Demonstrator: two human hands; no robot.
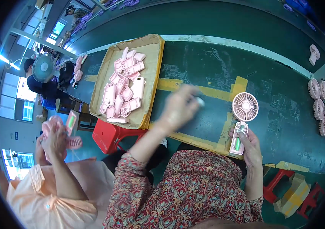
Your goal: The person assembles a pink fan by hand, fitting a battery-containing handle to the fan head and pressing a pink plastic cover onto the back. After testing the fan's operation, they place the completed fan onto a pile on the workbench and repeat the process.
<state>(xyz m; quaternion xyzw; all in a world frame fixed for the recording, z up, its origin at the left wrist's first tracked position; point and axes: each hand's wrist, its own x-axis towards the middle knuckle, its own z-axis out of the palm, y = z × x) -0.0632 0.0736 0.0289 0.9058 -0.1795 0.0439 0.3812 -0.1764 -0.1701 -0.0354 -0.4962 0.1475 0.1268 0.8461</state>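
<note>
My right hand (253, 148) is closed around the handle of a pink handheld fan (245, 107) near the table's front edge. The fan's round grille points away from me. Its handle is uncovered, and a green battery (237, 144) and small inner parts show inside. Over the table to the left, motion smears my left hand (178, 108). A small whitish spot shows at its fingertips; whether it is a held piece I cannot make out. Beside that hand lies a shallow cardboard box (155, 72) with several pink plastic handle shells (121, 89) heaped in it.
Yellow tape strips (208, 91) mark the green table (280, 126). Several pink fans (318, 108) crowd its right end. A co-worker's hands (53, 141) hold pink fans at the left. Red stools (111, 133) stand below the table, with a cardboard piece (292, 196) at lower right.
</note>
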